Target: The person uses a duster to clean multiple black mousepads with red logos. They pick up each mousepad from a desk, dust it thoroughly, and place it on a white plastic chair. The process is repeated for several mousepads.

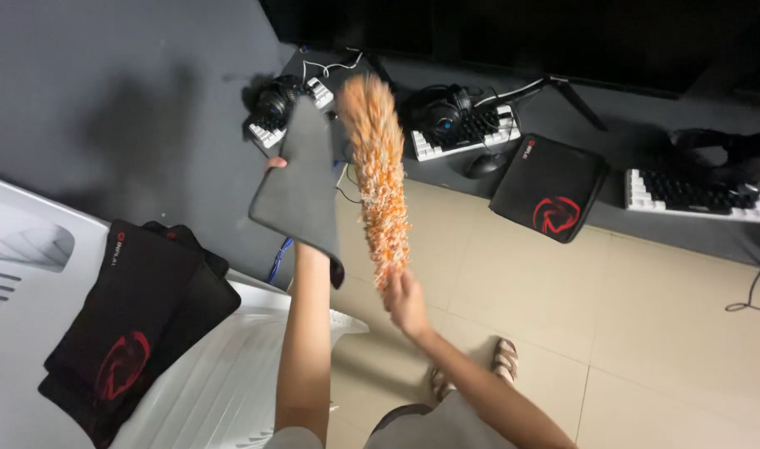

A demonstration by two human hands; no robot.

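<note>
My left hand (pixel 273 164) has the dark rectangular fabric mouse pad (pixel 301 187) up in front of me, and just right of it stands the orange-and-white fluffy feather duster (pixel 378 170), gripped at its lower end by my right hand (pixel 406 301). Down to my left, a stack of black mouse pads with red emblems (pixel 134 320) lies on the white ribbed plastic chair (pixel 222 382). Beyond, on the grey desk (pixel 621 145), two white keyboards (pixel 467 133) carry headsets, a black computer mouse (pixel 484 165) sits before one, and another black emblem pad (pixel 550 187) overhangs the edge to its right.
</note>
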